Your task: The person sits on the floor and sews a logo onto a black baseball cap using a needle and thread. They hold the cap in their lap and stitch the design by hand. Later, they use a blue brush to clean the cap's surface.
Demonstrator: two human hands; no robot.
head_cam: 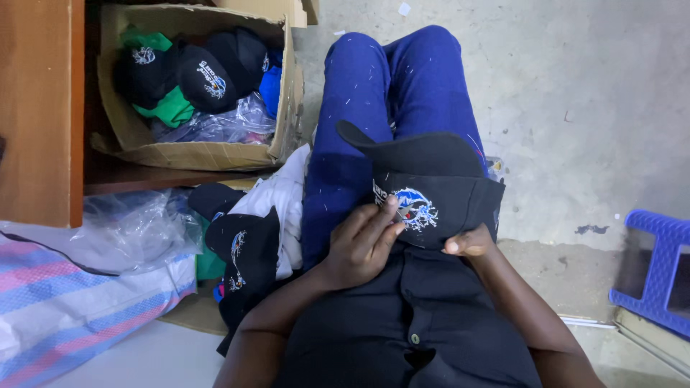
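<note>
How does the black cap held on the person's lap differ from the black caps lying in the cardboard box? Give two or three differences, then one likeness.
1. The cap on the lap is held by the left hand and right hand; the caps in the box lie untouched.
2. The cap on the lap is alone on blue trousers; the caps in the box are piled with green ones.
Both are black with blue-white embroidery.

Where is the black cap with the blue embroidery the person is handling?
In the head view, centre: the black cap lies on the blue-trousered lap, left hand and right hand gripping it.
</note>
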